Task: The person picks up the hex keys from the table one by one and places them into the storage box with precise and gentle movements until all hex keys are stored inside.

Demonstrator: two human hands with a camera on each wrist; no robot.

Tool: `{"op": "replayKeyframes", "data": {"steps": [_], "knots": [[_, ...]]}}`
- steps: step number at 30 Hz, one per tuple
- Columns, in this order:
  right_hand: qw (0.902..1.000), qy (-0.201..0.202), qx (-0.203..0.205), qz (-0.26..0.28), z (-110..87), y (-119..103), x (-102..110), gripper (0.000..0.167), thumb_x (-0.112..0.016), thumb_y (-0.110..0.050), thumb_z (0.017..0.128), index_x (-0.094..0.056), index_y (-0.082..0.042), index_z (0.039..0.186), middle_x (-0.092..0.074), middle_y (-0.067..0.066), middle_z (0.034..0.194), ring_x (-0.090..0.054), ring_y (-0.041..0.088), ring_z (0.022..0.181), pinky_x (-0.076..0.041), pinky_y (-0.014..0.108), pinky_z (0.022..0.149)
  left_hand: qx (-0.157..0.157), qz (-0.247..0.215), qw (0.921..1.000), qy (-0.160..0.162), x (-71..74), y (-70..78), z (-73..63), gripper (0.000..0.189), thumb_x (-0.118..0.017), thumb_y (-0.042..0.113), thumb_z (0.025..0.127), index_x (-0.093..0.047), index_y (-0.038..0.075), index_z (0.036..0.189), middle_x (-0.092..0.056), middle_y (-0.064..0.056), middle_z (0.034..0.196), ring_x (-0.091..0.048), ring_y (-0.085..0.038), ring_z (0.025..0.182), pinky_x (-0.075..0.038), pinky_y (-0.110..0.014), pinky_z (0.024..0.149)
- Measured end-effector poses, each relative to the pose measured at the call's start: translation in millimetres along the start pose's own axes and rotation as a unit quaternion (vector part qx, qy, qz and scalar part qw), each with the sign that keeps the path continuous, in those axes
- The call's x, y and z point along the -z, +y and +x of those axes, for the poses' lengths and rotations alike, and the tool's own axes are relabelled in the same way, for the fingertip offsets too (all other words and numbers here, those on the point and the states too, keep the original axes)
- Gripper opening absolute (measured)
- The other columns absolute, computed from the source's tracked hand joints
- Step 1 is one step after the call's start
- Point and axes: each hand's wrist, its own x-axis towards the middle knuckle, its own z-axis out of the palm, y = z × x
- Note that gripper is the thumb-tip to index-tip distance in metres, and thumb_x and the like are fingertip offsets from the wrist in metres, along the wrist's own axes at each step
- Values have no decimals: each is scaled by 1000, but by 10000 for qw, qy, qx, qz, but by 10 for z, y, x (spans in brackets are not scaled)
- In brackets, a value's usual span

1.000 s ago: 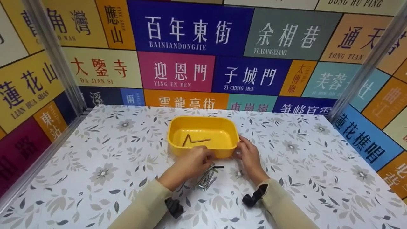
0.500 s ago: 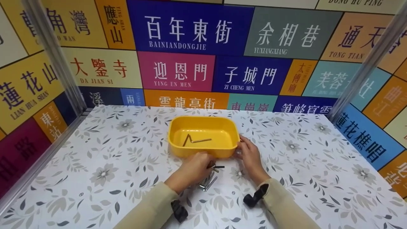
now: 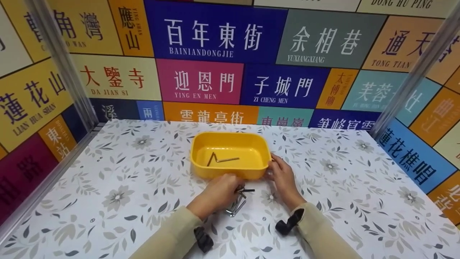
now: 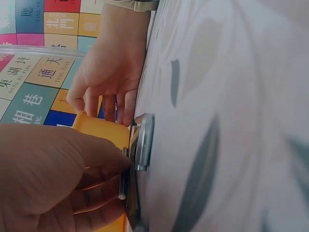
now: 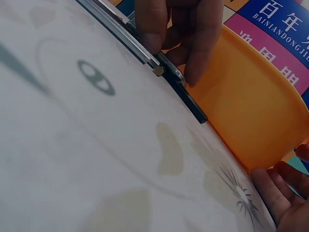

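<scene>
A yellow plastic bin (image 3: 255, 173) stands mid-table; two L-shaped hex keys (image 3: 227, 159) lie inside it. My left hand (image 3: 217, 194) is just in front of the bin, over a small pile of silver hex keys (image 3: 235, 209). Its thumb and fingers pinch a hex key (image 4: 122, 188) at the pile, partly hidden by the hand. A dark hex key (image 5: 195, 108) sticks out of the pile to the right. My right hand (image 3: 284, 176) holds the bin's right end, fingers at its rim and wall.
A white cloth with a grey leaf and flower print (image 3: 118, 198) covers the table. Behind it rises a wall of coloured panels with Chinese lettering (image 3: 215, 32). Clear upright strips (image 3: 68, 64) stand at the back corners. A black strap (image 3: 288, 222) is on each wrist.
My left hand has come slightly down and right, lower against the bin's front wall and over the pile. The dark hex key has shifted slightly. My right hand stays at the bin.
</scene>
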Motion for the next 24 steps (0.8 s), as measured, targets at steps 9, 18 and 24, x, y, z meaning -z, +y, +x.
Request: {"op": "replayKeyframes", "data": {"steps": [9,18,24], "knots": [[9999,10,133,50,-14,14,-7,48,-46,-23,102,-50,-12,149,-56,15,147,-66,25,109,-59,37,92,-405,580,9975,40,-12,16,-17,18,-70,-4,78,-74,12,85,-67,-2,79,-53,-17,68,-42,-29,60],[10000,20,-2,-93,2,6,13,50,-44,-24,102,-46,-14,151,-54,12,150,-65,25,110,-59,33,91,-277,515,9982,-136,1,37,3,23,-70,-3,77,-79,15,88,-69,0,78,-52,-16,68,-43,-28,63],[10000,15,5,-18,7,15,-3,50,-44,-23,102,-46,-12,152,-51,13,152,-66,27,110,-59,34,91,-35,386,9989,-281,6,21,2,18,-72,-3,76,-75,12,84,-66,1,73,-50,-16,65,-40,-27,61]]}}
